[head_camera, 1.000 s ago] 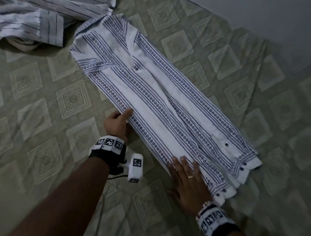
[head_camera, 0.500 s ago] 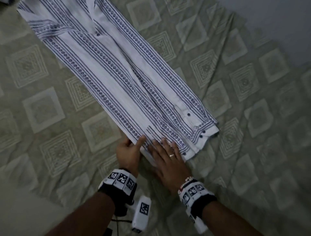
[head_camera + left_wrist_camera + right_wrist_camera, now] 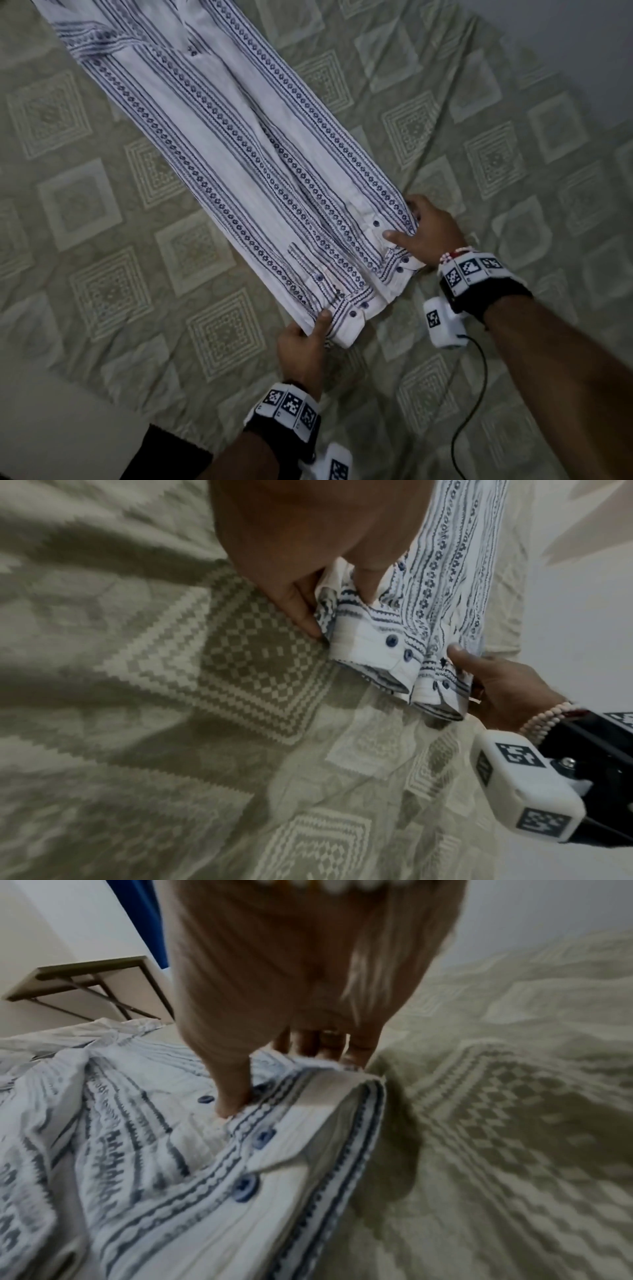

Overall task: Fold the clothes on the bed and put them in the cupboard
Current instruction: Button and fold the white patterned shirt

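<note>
Both hands pinch the shirt [image 3: 239,164] hem, lower centre: left hand [image 3: 301,346], right hand [image 3: 428,229]; I would lift both corners level, folding toward the upper-left collar

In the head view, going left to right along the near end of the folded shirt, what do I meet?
Left hand pinching the near-left corner → shirt cuffs with dark buttons → right hand gripping the right corner → white wrist camera → its black cable.

white shirt [image 3: 239,164] with navy patterned stripes and dark blue buttons, lying on an olive-and-cream bedspread [image 3: 85,205] with diamond squares
</note>
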